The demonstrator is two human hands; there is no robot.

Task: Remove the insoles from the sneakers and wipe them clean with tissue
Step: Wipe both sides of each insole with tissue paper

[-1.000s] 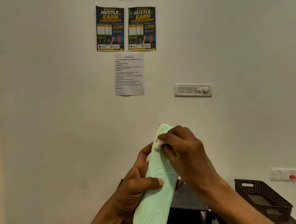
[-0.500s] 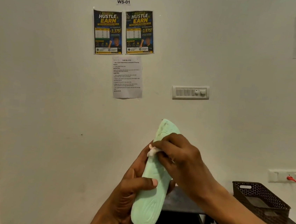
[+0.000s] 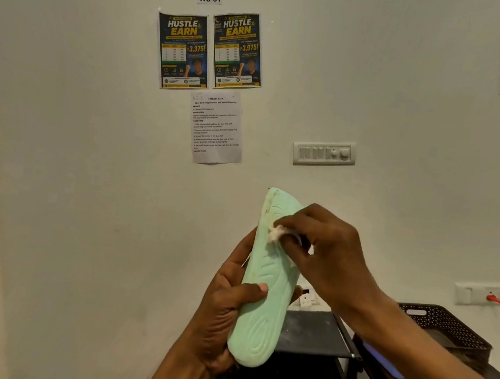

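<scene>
We see one insole, pale green, held upright before the wall, and one small wad of tissue. Our left hand has its grip closed around the insole's lower half, thumb across the front. Our right hand pinches the tissue in its fingertips, pressed against the insole's upper part. Two posters hang above; one basket sits at right.

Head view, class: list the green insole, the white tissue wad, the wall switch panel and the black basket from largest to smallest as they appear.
1. green insole, though it is nearest the camera
2. black basket, partly hidden by the arm
3. wall switch panel
4. white tissue wad, mostly covered by the right hand
</scene>
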